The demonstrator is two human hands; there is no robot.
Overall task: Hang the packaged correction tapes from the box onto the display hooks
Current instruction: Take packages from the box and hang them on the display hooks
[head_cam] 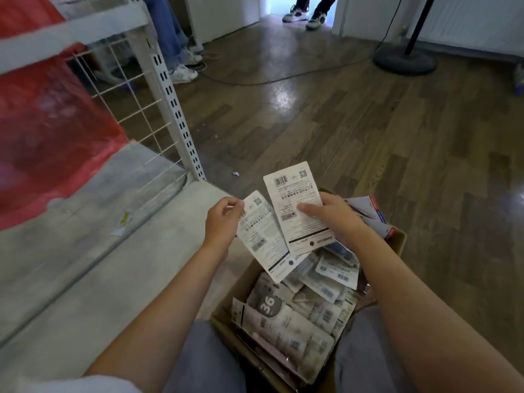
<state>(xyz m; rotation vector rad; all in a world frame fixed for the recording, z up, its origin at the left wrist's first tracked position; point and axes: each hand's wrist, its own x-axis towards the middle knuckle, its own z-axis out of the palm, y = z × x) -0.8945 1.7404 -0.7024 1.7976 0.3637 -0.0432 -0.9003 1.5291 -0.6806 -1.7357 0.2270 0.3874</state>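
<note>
Your left hand pinching one packaged correction tape, your right hand gripping a second package, both at frame centre above the open cardboard box of packages, white display shelf at left

Both forearms reach forward above the cardboard box. Left hand over its far-left corner, fingers curled, pinching one packet. Right hand over its far edge, thumb pressed flat across a second packet.
</note>
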